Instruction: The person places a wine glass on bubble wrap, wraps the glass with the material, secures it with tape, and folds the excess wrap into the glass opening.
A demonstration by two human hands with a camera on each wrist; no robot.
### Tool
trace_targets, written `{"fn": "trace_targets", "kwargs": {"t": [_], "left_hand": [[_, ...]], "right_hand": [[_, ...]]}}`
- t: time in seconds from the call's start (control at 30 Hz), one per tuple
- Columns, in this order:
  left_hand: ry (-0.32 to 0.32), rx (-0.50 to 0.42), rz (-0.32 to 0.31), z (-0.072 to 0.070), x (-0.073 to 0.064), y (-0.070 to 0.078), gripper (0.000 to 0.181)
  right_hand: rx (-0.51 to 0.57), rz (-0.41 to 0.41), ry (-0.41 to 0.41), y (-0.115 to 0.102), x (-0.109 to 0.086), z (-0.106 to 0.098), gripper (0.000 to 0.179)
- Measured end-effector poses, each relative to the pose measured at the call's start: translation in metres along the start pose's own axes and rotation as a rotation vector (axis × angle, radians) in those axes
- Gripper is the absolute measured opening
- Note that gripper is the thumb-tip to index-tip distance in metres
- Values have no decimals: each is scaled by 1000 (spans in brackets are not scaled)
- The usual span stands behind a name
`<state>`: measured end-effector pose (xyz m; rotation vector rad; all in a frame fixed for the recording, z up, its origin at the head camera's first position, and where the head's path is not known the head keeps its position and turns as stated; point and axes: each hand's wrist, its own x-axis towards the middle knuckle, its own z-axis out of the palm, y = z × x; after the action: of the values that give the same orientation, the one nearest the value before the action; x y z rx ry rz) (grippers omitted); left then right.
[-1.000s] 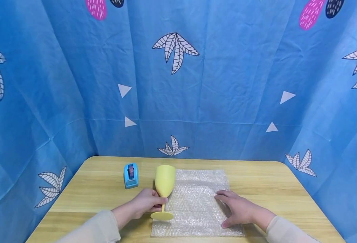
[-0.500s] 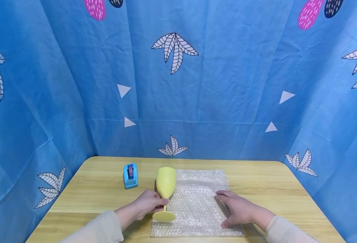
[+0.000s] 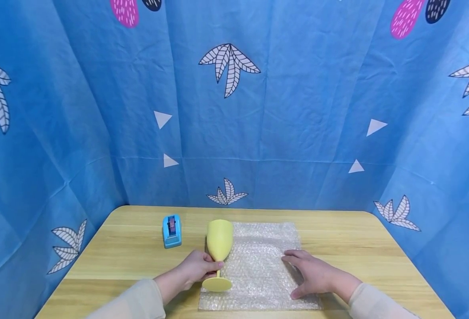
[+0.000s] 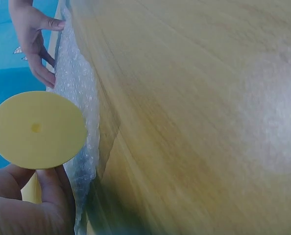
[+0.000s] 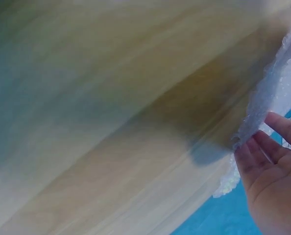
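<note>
My left hand [image 3: 199,268] pinches the stem of a yellow goblet [image 3: 220,239], its bowl pointing away from me and its round foot toward me. The goblet lies over the left edge of a sheet of bubble wrap [image 3: 258,266]; whether it touches the sheet, I cannot tell. In the left wrist view the goblet's foot [image 4: 37,129] faces the camera, and the fingers sit behind it. My right hand [image 3: 315,274] rests on the right side of the bubble wrap with its fingers spread and relaxed. Fingertips touch the sheet's edge in the right wrist view.
A blue tape dispenser [image 3: 172,231] stands on the wooden table [image 3: 130,248], left of the goblet. A blue patterned curtain [image 3: 234,133] hangs behind the table and along both sides.
My left hand has shifted slightly to the right with the goblet, bringing it further over the bubble wrap. The right hand and the sheet have stayed in place.
</note>
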<state>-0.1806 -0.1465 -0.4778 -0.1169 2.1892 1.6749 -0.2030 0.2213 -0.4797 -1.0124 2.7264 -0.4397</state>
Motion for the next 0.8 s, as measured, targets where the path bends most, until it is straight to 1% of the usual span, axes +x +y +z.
{"fn": "trace_targets", "kwargs": {"t": [0.2,0.3,0.37,0.5,0.6,0.7,0.8], "left_hand": [[24,10,-1,1,2,-4,23],[38,17,-4,2,3,-5,23],[40,25,-10,2,4,-5,24],[40,40,-13,3,5,-4,24],[39,45,-9,2,4,-3,24],[41,46,-7,2,4,-2,25],[43,46,-6,2,3,-2,25]], "right_hand": [[30,2,-40,-4,4,-8,97],[30,7,-38,-5,8,-10,91],[13,-4,-5,-5,11,-10,82],[-27,-24,97,-6,18,-7,51],[-50,-26,159,-11,25,-7,37],[-68,-30,200,-20,32,-9,33],[-41,-9,205,-31,42,-11,34]]}}
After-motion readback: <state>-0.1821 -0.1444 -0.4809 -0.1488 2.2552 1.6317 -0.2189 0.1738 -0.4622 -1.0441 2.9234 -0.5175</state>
